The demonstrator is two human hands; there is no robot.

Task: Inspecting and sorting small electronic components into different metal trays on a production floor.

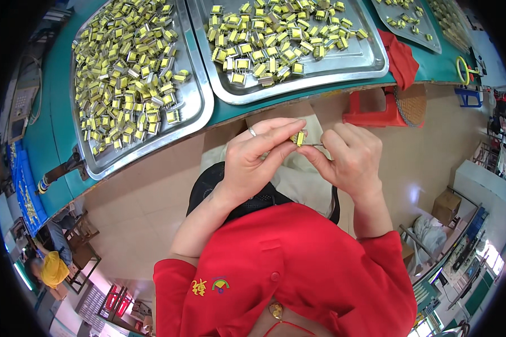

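Note:
In front of my body, just off the table edge, my left hand (253, 160) pinches a small yellow-wrapped transformer (301, 138) between thumb and fingertips. My right hand (351, 160) is closed with thumb against curled fingers, gripping a thin metal rod-like tool (316, 145). The tool's tip reaches the transformer's side; its exact kind is hidden by the fingers. Beyond my hands, a metal tray (230, 96) holds many similar yellow transformers with metal pins. A second metal tray (201, 112), to the left, is heaped with more of them.
The trays rest on a green tabletop (53, 106). A third tray (427, 44) and a red cloth (399, 59) lie at the far right. Under the table edge stands a red plastic stool (371, 115). A person in yellow (54, 269) sits at far left.

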